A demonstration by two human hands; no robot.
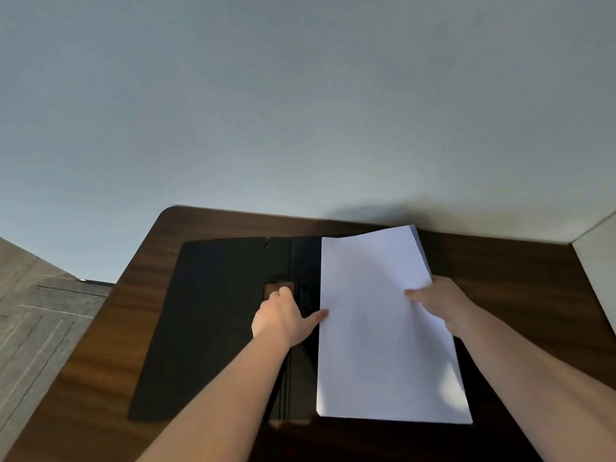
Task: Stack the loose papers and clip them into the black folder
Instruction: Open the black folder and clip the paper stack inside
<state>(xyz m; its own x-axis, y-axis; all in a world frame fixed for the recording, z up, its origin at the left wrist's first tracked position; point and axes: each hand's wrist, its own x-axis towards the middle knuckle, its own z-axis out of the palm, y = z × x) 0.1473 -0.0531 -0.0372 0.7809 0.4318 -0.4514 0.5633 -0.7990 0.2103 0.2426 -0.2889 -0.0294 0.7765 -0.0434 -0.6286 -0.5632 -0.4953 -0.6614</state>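
The black folder (206,328) lies open on the dark wooden table (520,295). A stack of white papers (376,328) rests on its right half, the far end lifted slightly. My right hand (440,301) grips the stack's right edge, thumb on top. My left hand (283,316) sits at the folder's spine, fingers on the clip lever (278,288), thumb touching the papers' left edge. The clip itself is mostly hidden by my hand.
The table stands against a pale wall (300,111), with its rounded far-left corner (170,211) in view. Wood-pattern floor (36,311) shows to the left. A white surface (600,261) meets the table at the far right.
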